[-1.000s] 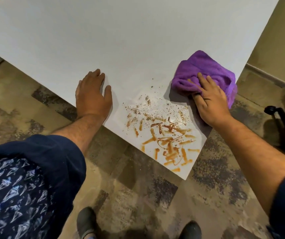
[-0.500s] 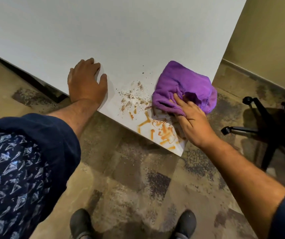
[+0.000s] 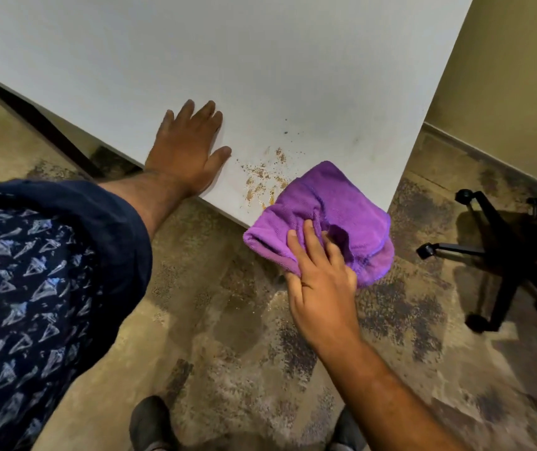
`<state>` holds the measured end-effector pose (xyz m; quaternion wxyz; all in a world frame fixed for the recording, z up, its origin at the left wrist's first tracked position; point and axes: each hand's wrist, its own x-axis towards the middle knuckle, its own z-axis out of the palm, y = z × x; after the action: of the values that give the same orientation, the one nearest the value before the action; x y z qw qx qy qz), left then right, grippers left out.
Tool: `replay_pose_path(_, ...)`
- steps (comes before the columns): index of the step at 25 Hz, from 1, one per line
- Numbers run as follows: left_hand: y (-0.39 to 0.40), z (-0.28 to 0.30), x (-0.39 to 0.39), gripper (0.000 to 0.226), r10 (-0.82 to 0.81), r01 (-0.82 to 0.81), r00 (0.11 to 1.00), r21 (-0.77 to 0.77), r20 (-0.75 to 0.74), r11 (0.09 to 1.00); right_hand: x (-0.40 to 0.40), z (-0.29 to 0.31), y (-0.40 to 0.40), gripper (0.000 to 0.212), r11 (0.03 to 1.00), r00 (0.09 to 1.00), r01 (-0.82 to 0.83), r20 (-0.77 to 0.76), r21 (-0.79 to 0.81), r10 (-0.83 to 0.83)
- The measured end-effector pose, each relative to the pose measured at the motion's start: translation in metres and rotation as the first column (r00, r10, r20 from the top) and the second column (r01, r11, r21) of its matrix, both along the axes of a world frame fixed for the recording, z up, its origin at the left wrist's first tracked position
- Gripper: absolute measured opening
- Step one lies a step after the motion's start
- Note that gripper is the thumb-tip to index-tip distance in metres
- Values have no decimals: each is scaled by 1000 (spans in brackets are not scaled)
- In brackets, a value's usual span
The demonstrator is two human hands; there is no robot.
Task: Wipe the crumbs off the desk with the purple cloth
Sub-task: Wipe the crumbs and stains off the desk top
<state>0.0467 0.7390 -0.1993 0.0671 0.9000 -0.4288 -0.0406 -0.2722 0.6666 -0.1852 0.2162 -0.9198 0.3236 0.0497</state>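
The purple cloth (image 3: 335, 209) lies bunched over the near corner of the white desk (image 3: 228, 60), hanging partly past the edge. My right hand (image 3: 319, 271) grips the cloth from the near side, fingers pressed into its folds. Small brown crumbs (image 3: 262, 177) and faint orange smears stay on the desk just left of the cloth. My left hand (image 3: 186, 151) rests flat on the desk edge, fingers spread, a little left of the crumbs. Whatever lies under the cloth is hidden.
A black office chair base (image 3: 501, 249) with castors stands on the mottled floor at the right. A beige wall (image 3: 504, 76) runs behind it. My two dark shoes (image 3: 150, 424) show at the bottom. A dark desk leg (image 3: 39, 125) runs under the left edge.
My right hand has dragged the cloth toward me across the crumbs to the desk corner, covering the orange streaks. The left hand has stayed flat on the desk.
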Motion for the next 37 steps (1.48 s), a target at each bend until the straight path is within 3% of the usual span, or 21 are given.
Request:
replay_pose_path(2, 2, 2, -3, 65, 2, -3, 1000, -33, -13, 999, 14, 6, -27, 70, 971, 982, -177, -95, -160, 163)
replay_pose_path(6, 3, 3, -5, 61, 4, -9, 998, -84, -60, 996, 24, -1, -87, 80, 860, 876, -465, -248, -209, 413)
replay_pose_path(13, 1, 1, -2, 59, 3, -4, 999, -46, -34, 999, 47, -19, -58, 76, 953, 988, -143, -87, -267, 124)
replay_pose_path(20, 2, 2, -1, 56, 34, -50, 992, -123, -124, 991, 118, -18, -40, 78, 959, 980, 193, -12, -209, -199)
replay_pose_path(23, 4, 3, 0, 54, 32, -52, 989, -137, -144, 989, 163, -21, -56, 75, 949, 967, 253, 31, -191, -251)
replay_pose_path(28, 4, 1, 3, 57, 52, -86, 984, -197, -170, 977, 209, -20, -82, 70, 977, 995, 95, 15, -190, -94)
replay_pose_path(32, 4, 0, 3, 69, 70, -120, 974, -232, -213, 965, 174, -12, -92, 67, 961, 972, -218, 52, -171, 230)
replay_pose_path(37, 3, -3, 4, 61, 61, -100, 982, -218, -178, 971, 139, -8, -67, 67, 931, 931, -355, 57, -81, 360)
